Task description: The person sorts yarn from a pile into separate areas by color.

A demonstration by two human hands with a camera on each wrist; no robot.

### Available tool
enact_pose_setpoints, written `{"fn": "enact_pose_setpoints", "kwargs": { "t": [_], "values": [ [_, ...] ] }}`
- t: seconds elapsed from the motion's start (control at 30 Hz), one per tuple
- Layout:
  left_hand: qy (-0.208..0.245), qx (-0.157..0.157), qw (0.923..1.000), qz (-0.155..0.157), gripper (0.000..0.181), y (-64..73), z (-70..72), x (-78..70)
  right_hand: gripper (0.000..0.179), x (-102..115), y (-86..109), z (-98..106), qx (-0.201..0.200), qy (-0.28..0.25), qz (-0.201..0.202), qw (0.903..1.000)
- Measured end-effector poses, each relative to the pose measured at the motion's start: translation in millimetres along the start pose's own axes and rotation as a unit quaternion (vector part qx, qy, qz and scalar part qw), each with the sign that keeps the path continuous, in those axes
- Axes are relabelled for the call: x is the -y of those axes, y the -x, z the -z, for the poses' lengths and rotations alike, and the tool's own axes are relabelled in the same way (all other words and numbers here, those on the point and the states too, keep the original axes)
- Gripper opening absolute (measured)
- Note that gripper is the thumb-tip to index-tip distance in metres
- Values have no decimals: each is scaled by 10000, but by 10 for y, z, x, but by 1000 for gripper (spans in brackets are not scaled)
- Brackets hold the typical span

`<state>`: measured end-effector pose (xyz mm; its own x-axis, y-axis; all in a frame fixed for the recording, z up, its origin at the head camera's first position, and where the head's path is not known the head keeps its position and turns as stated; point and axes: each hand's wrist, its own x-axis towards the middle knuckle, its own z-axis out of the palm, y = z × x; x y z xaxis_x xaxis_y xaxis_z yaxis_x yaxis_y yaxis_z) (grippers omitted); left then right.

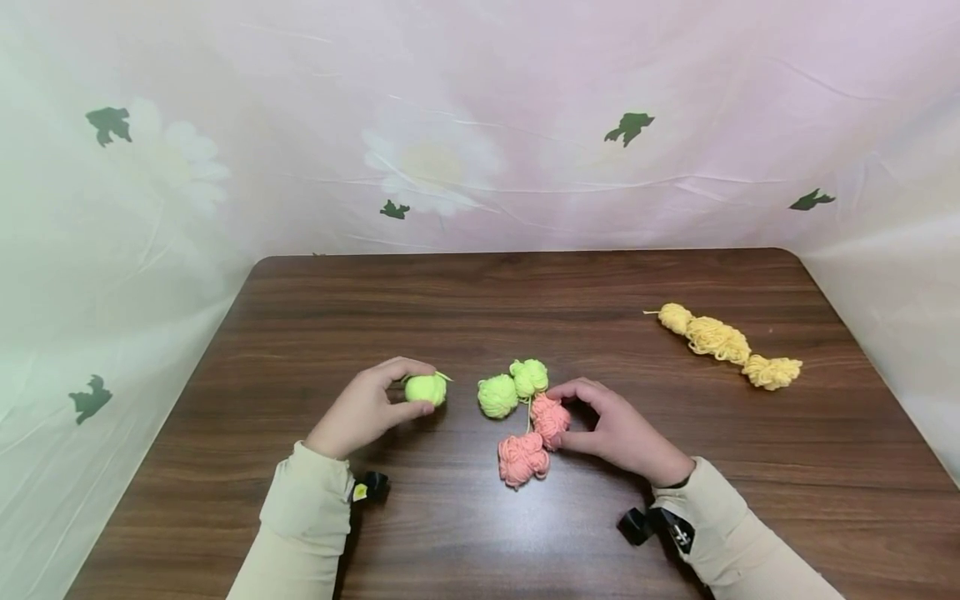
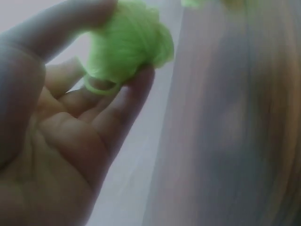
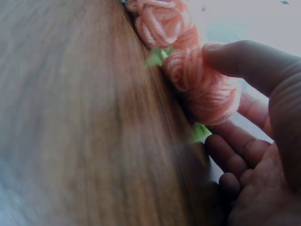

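Between thumb and fingers, my left hand (image 1: 372, 407) pinches a small green ball of yarn (image 1: 426, 390); a loose loop of its strand shows in the left wrist view. My right hand (image 1: 617, 427) grips a pink yarn bundle (image 1: 551, 419) at its right side, thumb toward the near side and fingers at the far side. A second pink yarn bundle (image 1: 522, 460) lies just to the left and nearer. Two green yarn bundles sit beyond the pink ones: a rounded green clump (image 1: 498, 396) and a knobbly green clump (image 1: 529, 377) beside it.
A yellow yarn skein (image 1: 717, 339), bunched into three lumps, lies at the back right of the brown wooden table (image 1: 450, 317). A pale floral curtain (image 1: 525, 125) hangs behind and at both sides. Black wrist cameras are strapped over the sleeves.
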<state>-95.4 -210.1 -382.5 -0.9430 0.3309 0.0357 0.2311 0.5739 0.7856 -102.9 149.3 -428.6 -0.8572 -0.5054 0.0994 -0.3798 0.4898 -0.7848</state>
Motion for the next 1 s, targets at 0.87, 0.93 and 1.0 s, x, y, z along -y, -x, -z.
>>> {"fn": "enact_pose_setpoints", "kwargs": {
  "t": [0.87, 0.93, 1.0],
  "values": [
    [249, -2761, 9533, 1200, 46, 194, 527, 774, 47, -5, -5, 0, 27, -6, -67, 10000],
    [297, -2796, 9505, 1322, 48, 229, 568, 806, 47, -2, -5, 0, 25, 10, -67, 10000],
    [338, -2806, 9488, 1410, 49, 265, 601, 853, 48, 0, -4, 1, 25, 18, -61, 10000]
  ]
}}
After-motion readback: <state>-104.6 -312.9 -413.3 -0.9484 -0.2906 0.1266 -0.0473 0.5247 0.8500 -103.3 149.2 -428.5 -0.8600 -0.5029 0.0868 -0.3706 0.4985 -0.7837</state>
